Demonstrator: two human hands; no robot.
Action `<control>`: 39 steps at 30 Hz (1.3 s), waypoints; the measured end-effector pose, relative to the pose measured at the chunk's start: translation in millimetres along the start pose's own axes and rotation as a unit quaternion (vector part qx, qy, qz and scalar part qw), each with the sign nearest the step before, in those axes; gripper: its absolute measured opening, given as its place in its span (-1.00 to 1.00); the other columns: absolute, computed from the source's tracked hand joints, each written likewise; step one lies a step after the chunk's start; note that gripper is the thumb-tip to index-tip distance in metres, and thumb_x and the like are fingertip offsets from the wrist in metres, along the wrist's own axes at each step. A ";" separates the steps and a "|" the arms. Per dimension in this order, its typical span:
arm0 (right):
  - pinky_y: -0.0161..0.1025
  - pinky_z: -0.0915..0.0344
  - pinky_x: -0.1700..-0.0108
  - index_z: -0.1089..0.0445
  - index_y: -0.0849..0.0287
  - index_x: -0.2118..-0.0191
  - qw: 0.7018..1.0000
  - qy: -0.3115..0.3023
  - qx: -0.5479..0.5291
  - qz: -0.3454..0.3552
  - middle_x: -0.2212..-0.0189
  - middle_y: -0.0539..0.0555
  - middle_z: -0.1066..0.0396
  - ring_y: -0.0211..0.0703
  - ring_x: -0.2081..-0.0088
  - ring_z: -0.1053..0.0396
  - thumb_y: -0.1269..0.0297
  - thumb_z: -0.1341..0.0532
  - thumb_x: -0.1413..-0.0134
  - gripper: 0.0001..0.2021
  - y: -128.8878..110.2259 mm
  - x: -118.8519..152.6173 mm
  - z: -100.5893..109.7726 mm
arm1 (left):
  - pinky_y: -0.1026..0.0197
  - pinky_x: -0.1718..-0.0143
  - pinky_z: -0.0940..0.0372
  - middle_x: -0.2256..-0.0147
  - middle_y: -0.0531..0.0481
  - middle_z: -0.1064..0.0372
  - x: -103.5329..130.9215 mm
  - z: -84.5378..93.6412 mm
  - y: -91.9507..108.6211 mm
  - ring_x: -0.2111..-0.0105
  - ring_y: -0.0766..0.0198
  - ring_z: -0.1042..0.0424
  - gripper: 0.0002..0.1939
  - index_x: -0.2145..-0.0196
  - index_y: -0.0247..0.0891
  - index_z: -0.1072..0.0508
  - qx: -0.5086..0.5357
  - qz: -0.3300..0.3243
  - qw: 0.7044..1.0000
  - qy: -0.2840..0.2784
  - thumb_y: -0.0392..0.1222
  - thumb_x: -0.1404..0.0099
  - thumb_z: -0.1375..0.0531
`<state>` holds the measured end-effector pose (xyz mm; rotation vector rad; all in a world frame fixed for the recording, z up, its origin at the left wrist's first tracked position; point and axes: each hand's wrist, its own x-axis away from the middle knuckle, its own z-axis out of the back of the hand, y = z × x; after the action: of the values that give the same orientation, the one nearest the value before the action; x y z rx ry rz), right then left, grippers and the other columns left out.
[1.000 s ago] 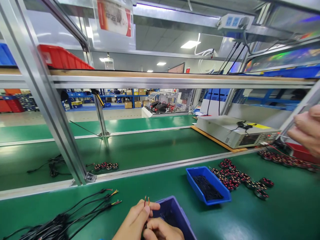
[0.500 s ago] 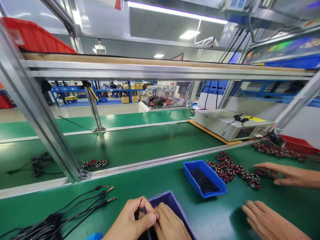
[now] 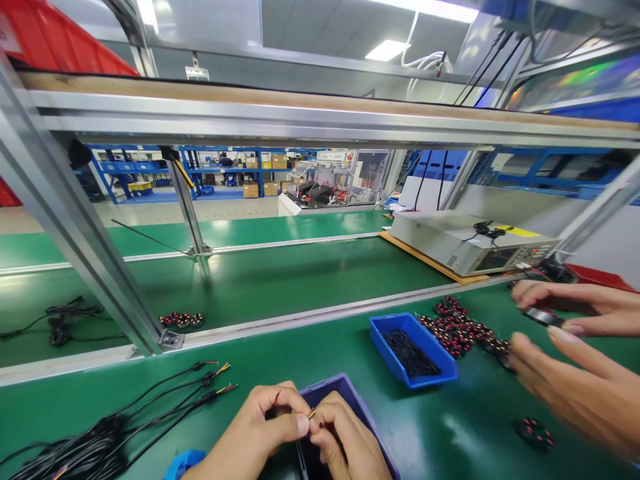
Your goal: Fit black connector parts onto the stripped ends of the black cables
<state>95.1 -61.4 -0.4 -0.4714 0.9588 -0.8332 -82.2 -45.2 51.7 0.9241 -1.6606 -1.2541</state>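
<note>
My left hand (image 3: pixel 273 423) is closed on a black cable whose thin red, yellow and black wires (image 3: pixel 312 413) stick out between the fingertips. Pinching the ends of those same wires, my right hand (image 3: pixel 345 433) meets the left just above a purple bin (image 3: pixel 360 407). Most of the cable is hidden behind my fingers. Left of my hands lies a bundle of black cables (image 3: pixel 100 440), their stripped, coloured wire ends pointing right. A blue strap or object (image 3: pixel 184 463) shows by my left wrist.
A blue tray (image 3: pixel 415 382) of small black pieces stands right of centre. Beyond it are many motor coils (image 3: pixel 457 330). At the right, a co-worker's hands (image 3: pixel 575 373) hold a round part above the bench. A grey instrument (image 3: pixel 450 243) sits behind; an aluminium post (image 3: pixel 95 220) rises at left.
My hands stay together at the wires, fingers slightly shifted. The co-worker's hands have come together and lifted a round part; another coil now lies nearer on the bench. The view has tilted slightly.
</note>
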 end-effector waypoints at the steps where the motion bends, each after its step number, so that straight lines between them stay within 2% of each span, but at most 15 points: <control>1: -0.36 -0.33 0.43 -0.27 0.05 0.25 1.000 0.009 -0.001 -0.001 0.35 0.03 -0.39 -0.20 0.42 -0.41 0.03 0.13 -0.47 -0.64 -0.1 -0.4 0.0 | 0.24 0.38 -0.02 0.48 0.11 -0.22 0.1 0.0 -0.2 0.48 0.32 -0.11 -0.71 0.51 -0.24 -0.53 0.008 0.003 1.000 0.002 0.06 -0.04 -0.35; 5: -0.32 -0.35 0.31 -0.28 0.04 0.25 0.998 0.025 0.050 0.014 0.36 0.02 -0.39 -0.17 0.37 -0.43 0.19 0.05 -0.48 -0.75 -1.1 -3.1 4.6 | 0.23 0.37 -0.03 0.49 0.09 -0.21 0.1 1.0 1.0 0.45 0.30 -0.13 -0.73 0.53 -0.27 -0.50 -0.065 -0.038 0.997 0.021 0.00 -0.13 -0.28; 9: -0.33 -0.33 0.33 -0.27 0.04 0.28 0.998 0.015 0.059 0.019 0.38 0.01 -0.37 -0.17 0.38 -0.41 0.27 0.03 -0.46 -0.76 -3.1 -3.9 8.0 | 0.21 0.37 -0.06 0.52 0.09 -0.16 0.2 -0.1 2.6 0.45 0.26 -0.14 -0.74 0.57 -0.26 -0.41 -0.125 -0.050 0.991 0.004 -0.04 -0.11 -0.26; 15: -0.38 -0.26 0.48 -0.26 0.05 0.32 0.997 0.040 -0.038 -0.053 0.46 -0.07 -0.28 -0.26 0.54 -0.32 0.25 0.04 -0.45 -0.74 -0.5 -0.5 8.2 | 0.18 0.32 -0.08 0.48 0.06 -0.19 0.2 -2.4 2.8 0.40 0.21 -0.20 -0.73 0.56 -0.26 -0.42 -0.103 -0.040 0.994 -0.012 -0.01 -0.11 -0.25; 19: -0.39 -0.25 0.49 -0.27 0.05 0.33 0.994 0.044 -0.071 -0.076 0.46 -0.07 -0.27 -0.27 0.56 -0.30 0.24 0.01 -0.44 -0.74 1.1 1.7 8.7 | 0.19 0.35 -0.06 0.47 0.05 -0.20 0.1 -1.9 1.7 0.42 0.22 -0.17 -0.72 0.54 -0.27 -0.43 -0.100 -0.034 0.994 -0.023 0.02 -0.08 -0.27; 32: -0.40 -0.25 0.48 -0.28 0.06 0.35 0.997 0.036 -0.021 -0.065 0.45 -0.03 -0.34 -0.23 0.48 -0.36 0.27 0.00 -0.42 -0.74 -9.0 -2.0 14.2 | 0.18 0.32 -0.12 0.47 0.03 -0.23 -0.2 -1.6 2.3 0.40 0.20 -0.23 -0.72 0.55 -0.26 -0.43 -0.124 -0.039 0.991 -0.020 0.01 -0.11 -0.27; 39: -0.42 -0.24 0.53 -0.32 0.05 0.30 0.997 0.030 0.003 -0.066 0.40 -0.02 -0.39 -0.27 0.55 -0.31 0.24 0.00 -0.42 -0.76 -7.7 -1.9 16.3 | 0.19 0.35 -0.12 0.46 0.02 -0.22 -2.5 2.8 -4.4 0.41 0.21 -0.23 -0.61 0.49 -0.29 -0.52 -0.154 -0.066 0.986 0.006 0.13 -0.16 -0.27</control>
<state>105.3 -64.6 14.2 -0.5109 0.9888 -0.9745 -83.6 -43.0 46.5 0.8581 -1.3643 -1.5401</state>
